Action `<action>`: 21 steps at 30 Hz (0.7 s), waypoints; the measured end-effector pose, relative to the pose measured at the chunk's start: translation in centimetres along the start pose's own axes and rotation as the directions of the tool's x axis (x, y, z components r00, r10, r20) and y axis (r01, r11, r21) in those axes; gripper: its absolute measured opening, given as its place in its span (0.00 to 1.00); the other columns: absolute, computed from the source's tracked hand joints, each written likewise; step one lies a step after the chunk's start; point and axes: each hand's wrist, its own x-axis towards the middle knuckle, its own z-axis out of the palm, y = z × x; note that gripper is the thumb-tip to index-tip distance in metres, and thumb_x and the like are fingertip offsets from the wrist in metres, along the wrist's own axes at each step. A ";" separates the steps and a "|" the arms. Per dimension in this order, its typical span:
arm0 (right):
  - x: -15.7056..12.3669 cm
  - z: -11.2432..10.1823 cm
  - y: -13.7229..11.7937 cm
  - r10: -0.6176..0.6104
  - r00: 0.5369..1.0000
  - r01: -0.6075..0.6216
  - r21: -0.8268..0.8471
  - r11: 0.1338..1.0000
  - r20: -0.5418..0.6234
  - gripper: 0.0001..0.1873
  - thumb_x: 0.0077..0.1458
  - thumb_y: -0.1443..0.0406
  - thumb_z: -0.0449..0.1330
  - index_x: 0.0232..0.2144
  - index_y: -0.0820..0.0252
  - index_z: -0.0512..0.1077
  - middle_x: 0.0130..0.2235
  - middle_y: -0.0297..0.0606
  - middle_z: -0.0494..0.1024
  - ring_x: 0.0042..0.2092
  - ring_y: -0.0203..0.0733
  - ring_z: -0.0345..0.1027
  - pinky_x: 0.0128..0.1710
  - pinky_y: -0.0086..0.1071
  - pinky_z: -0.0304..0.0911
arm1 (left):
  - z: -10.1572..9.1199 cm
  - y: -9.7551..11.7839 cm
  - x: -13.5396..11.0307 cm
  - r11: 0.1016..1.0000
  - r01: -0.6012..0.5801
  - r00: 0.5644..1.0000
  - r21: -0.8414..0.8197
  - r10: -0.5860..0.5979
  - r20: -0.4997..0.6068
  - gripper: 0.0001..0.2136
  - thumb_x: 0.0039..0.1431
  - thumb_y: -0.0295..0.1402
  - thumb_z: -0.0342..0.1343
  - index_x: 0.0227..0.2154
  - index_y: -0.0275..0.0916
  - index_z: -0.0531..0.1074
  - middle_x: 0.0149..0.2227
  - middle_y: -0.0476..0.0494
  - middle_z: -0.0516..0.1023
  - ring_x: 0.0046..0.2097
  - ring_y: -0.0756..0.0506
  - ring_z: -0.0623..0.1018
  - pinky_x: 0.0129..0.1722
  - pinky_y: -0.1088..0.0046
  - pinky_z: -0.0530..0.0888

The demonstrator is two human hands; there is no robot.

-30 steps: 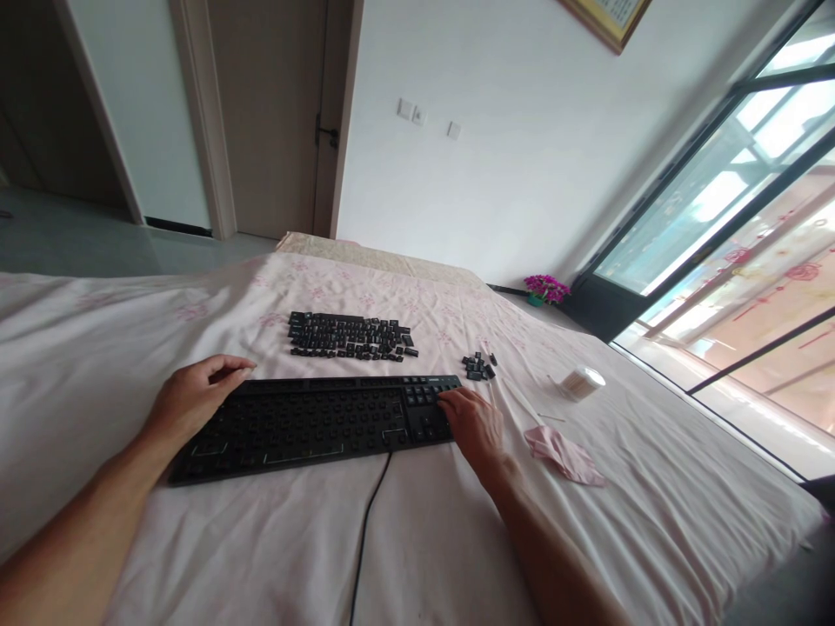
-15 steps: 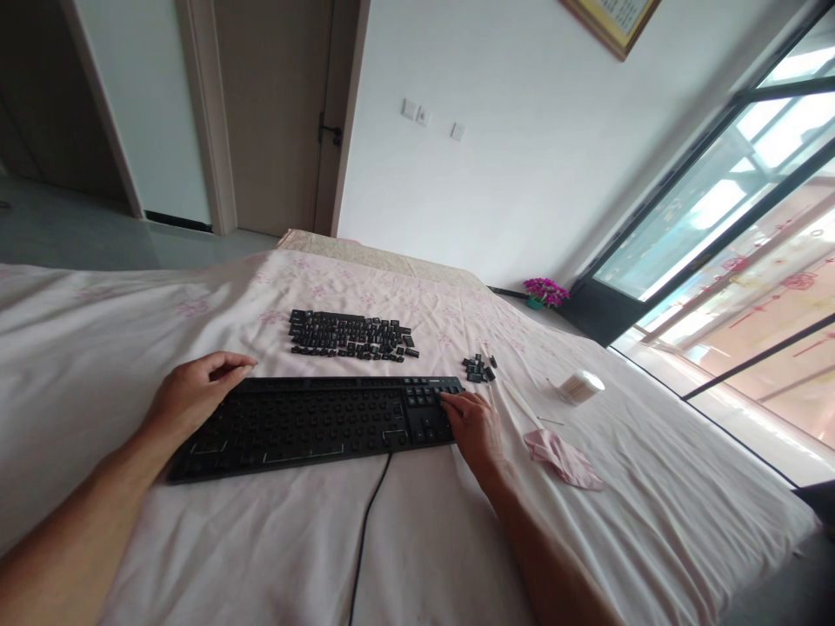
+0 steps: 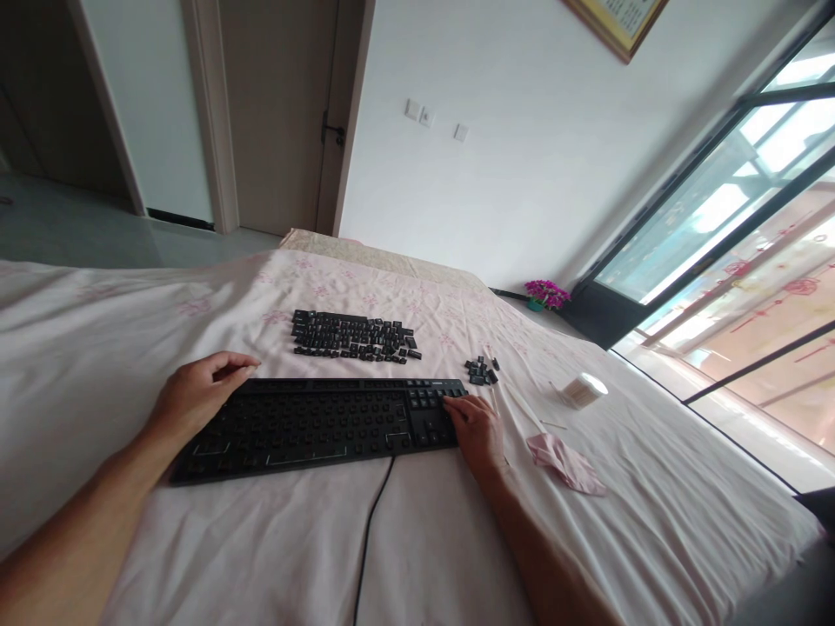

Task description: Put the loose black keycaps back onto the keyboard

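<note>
A black keyboard (image 3: 313, 426) with most keycaps off lies on the pink-flowered bed sheet (image 3: 130, 348). My left hand (image 3: 199, 391) rests at its far left corner, fingers curled over the edge. At the right end my right hand (image 3: 475, 426) has bent fingertips pinched on the number pad; what they grip is hidden. Rows of removed black keycaps (image 3: 356, 335) lie beyond the keyboard. A small pile of keycaps (image 3: 481, 371) sits just past my right hand.
The keyboard cable (image 3: 371, 530) runs toward me. A crumpled pink cloth (image 3: 564, 462), thin sticks (image 3: 496, 402) and a round white tub of swabs (image 3: 583, 389) lie to the right. Purple flowers (image 3: 546, 293) stand by the window (image 3: 737, 235); a door (image 3: 280, 113) is behind.
Both hands stay at the keyboard's ends; my right hand has barely shifted on the number pad. The view has drifted slightly.
</note>
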 end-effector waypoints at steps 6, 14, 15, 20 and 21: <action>-0.1 -0.4 -0.8 -0.131 0.990 0.136 -0.162 0.977 0.042 0.13 0.63 0.65 0.54 0.41 0.53 0.79 0.37 0.37 0.79 0.40 0.42 0.68 0.41 0.32 0.62 | 0.0 0.0 0.0 1.000 0.000 1.000 -0.004 0.000 0.004 0.16 0.53 0.46 0.53 0.40 0.46 0.76 0.39 0.50 0.81 0.41 0.44 0.78 0.40 0.73 0.68; 0.2 -0.8 -1.7 -0.203 0.973 0.228 -0.318 0.920 0.111 0.14 0.64 0.67 0.51 0.38 0.56 0.78 0.34 0.38 0.77 0.40 0.43 0.65 0.38 0.33 0.58 | 0.2 -0.3 0.1 1.000 -0.006 1.000 -0.009 0.006 0.004 0.16 0.54 0.46 0.54 0.41 0.45 0.76 0.39 0.51 0.81 0.40 0.46 0.78 0.39 0.75 0.67; 0.2 -0.8 -1.7 -0.200 0.973 0.226 -0.318 0.921 0.112 0.14 0.64 0.67 0.51 0.37 0.56 0.78 0.34 0.38 0.77 0.39 0.42 0.65 0.38 0.33 0.58 | 0.2 -0.3 0.1 1.000 -0.010 1.000 -0.011 0.010 0.002 0.16 0.54 0.46 0.54 0.40 0.45 0.76 0.39 0.51 0.81 0.40 0.46 0.78 0.39 0.75 0.68; 0.1 -0.9 -1.8 -0.208 0.971 0.235 -0.307 0.922 0.118 0.15 0.65 0.68 0.50 0.35 0.56 0.77 0.34 0.39 0.76 0.39 0.43 0.65 0.38 0.33 0.59 | 0.2 -0.4 0.2 1.000 -0.016 1.000 0.019 0.016 -0.015 0.17 0.53 0.47 0.53 0.40 0.45 0.77 0.38 0.51 0.82 0.39 0.45 0.79 0.37 0.75 0.69; 0.1 -0.9 -1.8 -0.212 0.969 0.242 -0.310 0.919 0.126 0.15 0.65 0.68 0.50 0.35 0.57 0.77 0.34 0.39 0.76 0.40 0.43 0.65 0.38 0.33 0.59 | 0.2 -0.5 0.2 1.000 -0.019 1.000 0.019 0.019 -0.016 0.17 0.53 0.47 0.53 0.40 0.45 0.77 0.38 0.51 0.82 0.39 0.45 0.79 0.37 0.74 0.69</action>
